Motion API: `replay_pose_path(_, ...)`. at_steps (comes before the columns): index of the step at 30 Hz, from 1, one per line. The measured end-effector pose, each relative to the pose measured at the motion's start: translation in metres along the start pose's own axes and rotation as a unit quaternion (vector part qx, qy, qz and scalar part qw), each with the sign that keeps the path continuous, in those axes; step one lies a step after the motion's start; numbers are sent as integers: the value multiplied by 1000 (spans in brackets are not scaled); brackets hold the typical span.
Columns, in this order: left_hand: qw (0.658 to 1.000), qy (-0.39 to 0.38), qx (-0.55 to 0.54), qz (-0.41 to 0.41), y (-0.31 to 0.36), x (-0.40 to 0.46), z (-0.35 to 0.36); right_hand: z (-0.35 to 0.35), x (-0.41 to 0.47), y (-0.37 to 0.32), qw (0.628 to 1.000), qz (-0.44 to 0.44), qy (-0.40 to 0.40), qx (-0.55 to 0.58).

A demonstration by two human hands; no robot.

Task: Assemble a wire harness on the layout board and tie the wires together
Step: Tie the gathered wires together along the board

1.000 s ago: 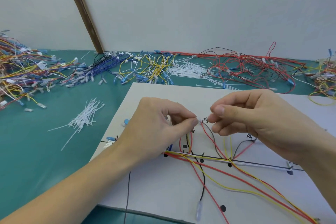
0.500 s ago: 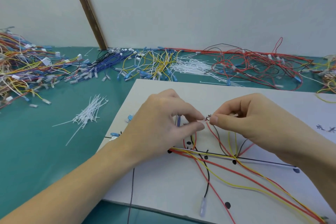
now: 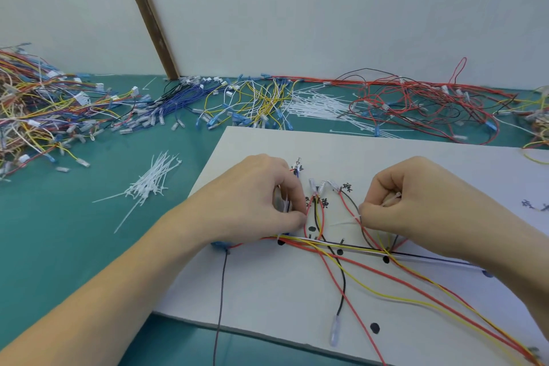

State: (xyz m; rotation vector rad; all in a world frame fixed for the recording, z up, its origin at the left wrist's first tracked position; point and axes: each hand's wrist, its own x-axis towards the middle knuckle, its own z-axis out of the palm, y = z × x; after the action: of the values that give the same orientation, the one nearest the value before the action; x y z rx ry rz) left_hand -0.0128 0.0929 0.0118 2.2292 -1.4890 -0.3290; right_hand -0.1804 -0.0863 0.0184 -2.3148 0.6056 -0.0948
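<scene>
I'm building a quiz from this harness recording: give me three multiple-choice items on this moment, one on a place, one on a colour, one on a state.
1. Where does the small loose pile of white cable ties lie?
A. on the green mat left of the layout board
B. on the layout board
C. in a tray

2. What colour is the wire ending in the clear terminal near the layout board's front edge?
A. blue
B. black
C. green

3. What is the right hand doing?
A. lying flat and open
B. pinching a white cable tie by the wires
C. holding scissors

Answers: 1 A, the pile sits on the mat beside the board; 2 B, a black wire runs down into it; 3 B, its curled fingers grip the tie.
</scene>
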Motion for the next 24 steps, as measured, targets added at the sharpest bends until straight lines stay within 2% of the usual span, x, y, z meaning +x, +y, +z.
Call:
replay_pose_path(18,999,-3,-40,-5,1,-1,0,25,-3,-10,999,-32,29,11)
replay_pose_path(24,1000,3,14,-8,4,0,3,28,-2,-12,998,-61,22,11)
